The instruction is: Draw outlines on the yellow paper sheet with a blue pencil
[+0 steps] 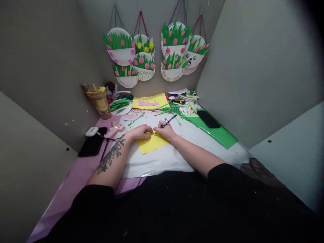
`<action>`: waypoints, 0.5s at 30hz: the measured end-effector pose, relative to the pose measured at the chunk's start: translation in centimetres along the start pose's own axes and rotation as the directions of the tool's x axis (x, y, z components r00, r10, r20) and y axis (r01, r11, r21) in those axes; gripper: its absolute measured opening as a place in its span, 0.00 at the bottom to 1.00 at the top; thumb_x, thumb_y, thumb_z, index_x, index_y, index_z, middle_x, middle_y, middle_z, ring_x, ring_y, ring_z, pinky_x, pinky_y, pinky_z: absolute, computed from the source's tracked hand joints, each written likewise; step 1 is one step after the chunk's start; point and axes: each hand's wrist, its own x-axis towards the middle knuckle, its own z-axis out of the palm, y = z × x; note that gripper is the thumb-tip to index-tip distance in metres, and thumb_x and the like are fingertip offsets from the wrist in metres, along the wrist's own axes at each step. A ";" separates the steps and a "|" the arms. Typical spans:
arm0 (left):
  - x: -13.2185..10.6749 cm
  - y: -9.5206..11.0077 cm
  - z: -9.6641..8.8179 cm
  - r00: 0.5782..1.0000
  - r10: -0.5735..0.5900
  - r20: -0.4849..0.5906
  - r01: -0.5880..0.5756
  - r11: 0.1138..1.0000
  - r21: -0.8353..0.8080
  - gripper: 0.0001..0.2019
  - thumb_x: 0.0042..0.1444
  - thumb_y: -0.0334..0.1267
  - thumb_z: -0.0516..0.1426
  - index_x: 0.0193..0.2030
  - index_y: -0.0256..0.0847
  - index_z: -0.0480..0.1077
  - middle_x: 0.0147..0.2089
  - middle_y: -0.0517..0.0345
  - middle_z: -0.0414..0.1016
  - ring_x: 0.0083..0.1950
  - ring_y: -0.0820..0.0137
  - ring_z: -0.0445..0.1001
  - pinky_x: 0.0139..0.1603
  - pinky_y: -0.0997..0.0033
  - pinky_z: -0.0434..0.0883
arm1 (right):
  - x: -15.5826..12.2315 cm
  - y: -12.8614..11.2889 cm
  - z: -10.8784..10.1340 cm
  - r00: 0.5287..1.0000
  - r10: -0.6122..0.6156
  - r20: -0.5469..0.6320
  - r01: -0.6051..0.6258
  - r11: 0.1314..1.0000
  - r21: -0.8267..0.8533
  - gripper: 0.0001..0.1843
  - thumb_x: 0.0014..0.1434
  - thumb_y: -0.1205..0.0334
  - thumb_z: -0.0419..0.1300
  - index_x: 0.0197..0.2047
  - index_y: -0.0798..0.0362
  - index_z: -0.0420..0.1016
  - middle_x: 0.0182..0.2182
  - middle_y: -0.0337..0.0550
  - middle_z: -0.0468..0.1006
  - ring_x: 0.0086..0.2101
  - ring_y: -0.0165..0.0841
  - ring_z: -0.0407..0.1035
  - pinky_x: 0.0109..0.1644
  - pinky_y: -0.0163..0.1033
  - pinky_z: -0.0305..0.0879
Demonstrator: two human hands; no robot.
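Observation:
A sheet of yellow paper (152, 145) lies on the white sheet in front of me. My right hand (162, 130) grips a dark blue patterned pencil (169, 121) with a red end, its tip down at the paper's upper edge. At the upper left part of the same paper, my left hand (140, 132) rests with its fingers curled and pressed on it, close to the pencil tip. Whether something small lies under those left fingertips cannot be made out.
Green paper scraps (172, 108) and a yellow sheet with pink cut paper (149, 102) lie behind my hands. Left are a drink cup (101, 104), a glue gun (114, 131) and a black tablet (88, 148). A dark phone (209, 119) sits right on green sheets (225, 140). Paper-plate crafts (124, 55) hang on the wall.

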 end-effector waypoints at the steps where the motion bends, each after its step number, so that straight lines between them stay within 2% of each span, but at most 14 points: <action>1: 0.0 0.0 0.0 1.000 -0.001 0.001 0.001 1.000 0.002 0.18 0.47 0.38 0.55 0.46 0.41 0.73 0.44 0.54 0.70 0.42 0.67 0.70 0.45 0.72 0.66 | 0.0 0.0 0.0 1.000 -0.003 -0.001 0.003 1.000 0.002 0.14 0.42 0.59 0.61 0.17 0.51 0.58 0.16 0.31 0.59 0.22 0.26 0.54 0.27 0.34 0.51; 15: 0.1 0.0 0.0 1.000 -0.012 0.001 0.012 1.000 0.002 0.18 0.47 0.39 0.55 0.46 0.40 0.73 0.44 0.53 0.71 0.43 0.66 0.71 0.46 0.71 0.67 | 0.1 0.2 0.1 1.000 -0.011 -0.008 0.011 1.000 -0.018 0.14 0.42 0.58 0.61 0.17 0.51 0.58 0.16 0.31 0.59 0.22 0.26 0.54 0.26 0.33 0.51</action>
